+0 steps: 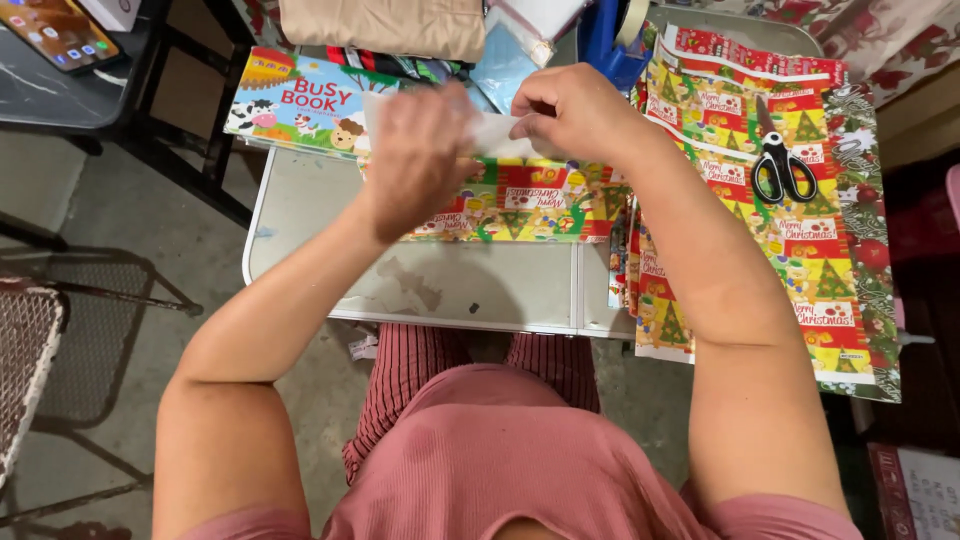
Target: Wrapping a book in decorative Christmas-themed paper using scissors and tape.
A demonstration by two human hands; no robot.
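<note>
My left hand and my right hand both pinch the white inner flap of a sheet of festive wrapping paper folded around a flat parcel on a small white table. The left hand is blurred. The white edge of the paper stretches between the two hands, over the parcel's top.
A colourful children's book lies at the table's far left. More sheets of wrapping paper cover the right side, with black-handled scissors on them. A metal mesh chair stands at left, and a phone on a dark surface.
</note>
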